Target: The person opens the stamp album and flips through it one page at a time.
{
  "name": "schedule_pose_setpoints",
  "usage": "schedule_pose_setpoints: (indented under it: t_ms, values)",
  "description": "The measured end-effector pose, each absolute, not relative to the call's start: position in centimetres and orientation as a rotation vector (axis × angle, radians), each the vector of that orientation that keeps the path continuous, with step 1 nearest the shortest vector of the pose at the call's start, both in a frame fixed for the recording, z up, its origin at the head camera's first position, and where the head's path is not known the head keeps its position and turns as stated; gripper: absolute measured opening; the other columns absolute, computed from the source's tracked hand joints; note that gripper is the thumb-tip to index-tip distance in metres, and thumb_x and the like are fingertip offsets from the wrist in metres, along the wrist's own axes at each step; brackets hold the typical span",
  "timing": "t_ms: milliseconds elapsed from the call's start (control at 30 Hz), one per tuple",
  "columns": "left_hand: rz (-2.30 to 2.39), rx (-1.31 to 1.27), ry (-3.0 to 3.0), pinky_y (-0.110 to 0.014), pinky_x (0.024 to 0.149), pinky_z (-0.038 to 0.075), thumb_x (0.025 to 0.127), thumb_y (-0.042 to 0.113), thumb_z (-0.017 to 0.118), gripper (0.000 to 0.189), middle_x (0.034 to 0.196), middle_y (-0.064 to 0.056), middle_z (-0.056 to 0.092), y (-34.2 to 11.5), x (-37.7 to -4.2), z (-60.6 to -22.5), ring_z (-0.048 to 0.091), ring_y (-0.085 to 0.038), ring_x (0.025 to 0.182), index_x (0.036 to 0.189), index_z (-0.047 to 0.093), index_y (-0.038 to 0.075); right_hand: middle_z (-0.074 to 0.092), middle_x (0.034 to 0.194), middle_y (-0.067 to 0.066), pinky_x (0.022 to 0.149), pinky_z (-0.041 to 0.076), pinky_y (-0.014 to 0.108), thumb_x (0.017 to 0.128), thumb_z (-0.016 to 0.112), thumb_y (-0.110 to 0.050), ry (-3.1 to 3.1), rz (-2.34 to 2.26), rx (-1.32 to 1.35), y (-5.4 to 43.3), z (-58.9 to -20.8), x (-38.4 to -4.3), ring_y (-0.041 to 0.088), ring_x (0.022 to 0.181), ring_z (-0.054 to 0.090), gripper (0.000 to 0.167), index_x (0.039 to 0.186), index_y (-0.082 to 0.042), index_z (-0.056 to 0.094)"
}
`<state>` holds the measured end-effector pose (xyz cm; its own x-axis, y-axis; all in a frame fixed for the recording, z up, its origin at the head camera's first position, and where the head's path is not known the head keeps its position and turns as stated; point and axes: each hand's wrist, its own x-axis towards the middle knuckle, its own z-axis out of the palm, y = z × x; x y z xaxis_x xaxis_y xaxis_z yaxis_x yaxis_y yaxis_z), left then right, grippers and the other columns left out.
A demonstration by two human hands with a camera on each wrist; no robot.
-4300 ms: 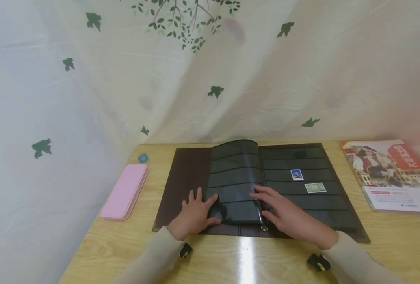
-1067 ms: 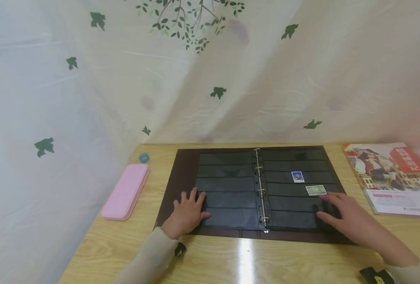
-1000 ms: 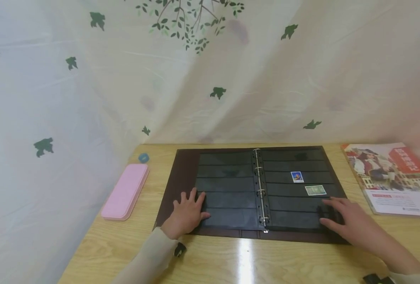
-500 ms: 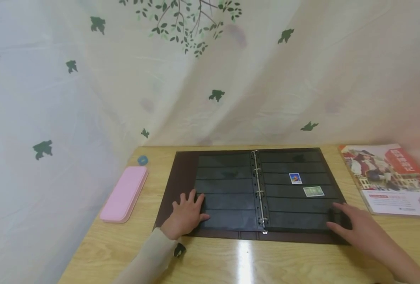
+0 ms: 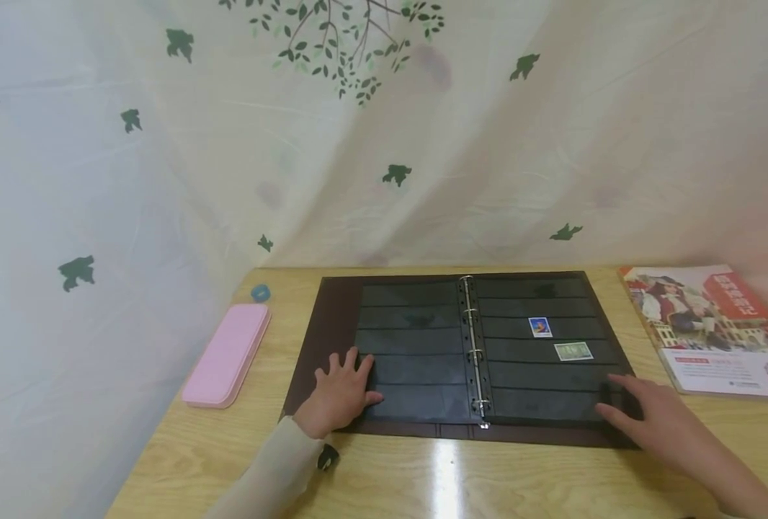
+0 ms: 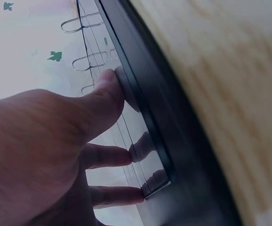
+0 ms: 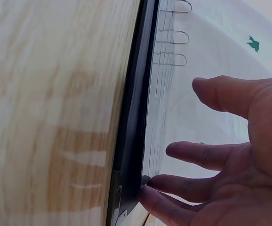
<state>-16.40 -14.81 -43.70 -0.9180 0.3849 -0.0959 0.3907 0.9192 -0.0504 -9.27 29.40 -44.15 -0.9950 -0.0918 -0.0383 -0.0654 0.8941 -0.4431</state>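
Wooden table (image 5: 384, 479) with an open album (image 5: 410, 367) in the middle.
The tabletop is pale, with visible grain and a bright streak of reflected light on its near part. The album lies flat, its dark cover spread left and right. Left of it and apart, a long pink case (image 5: 227, 355) with rounded corners lies aslant; a small blue object (image 5: 261, 293) sits just beyond its far end. On the right, apart from the album, lies a book (image 5: 708, 328) with an illustrated cover.
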Motion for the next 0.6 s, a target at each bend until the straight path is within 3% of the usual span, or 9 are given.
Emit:
schedule_pose_setpoints:
  t_ms: [300, 600]
  values:
    - [-0.111, 0.610, 2.990, -0.061, 0.075, 0.044, 0.088, 0.054, 0.056, 0.065, 0.133, -0.019, 0.042, -14.8, -16.5, -43.7, 0.043, -0.044, 0.109, 0.136, 0.047, 0.011, 0.039, 0.127, 0.043, 0.085, 0.030, 0.068, 0.091, 0.058, -0.047, 2.961, -0.721, -0.075, 29.6, -43.8, -9.1, 0.061, 0.112, 0.035, 0.066, 0.127, 0.007, 0.051]
    - [-0.097, 0.598, 2.982, -0.061, 0.075, 0.043, 0.087, 0.055, 0.056, 0.066, 0.134, -0.020, 0.041, -14.8, -16.6, -43.7, 0.043, -0.043, 0.109, 0.136, 0.047, 0.011, 0.045, 0.124, 0.040, 0.084, 0.033, 0.067, 0.091, 0.062, -0.040, 3.051, -0.741, -0.117, 29.4, -42.9, -8.8, 0.058, 0.110, 0.041, 0.053, 0.121, 0.004, 0.058]
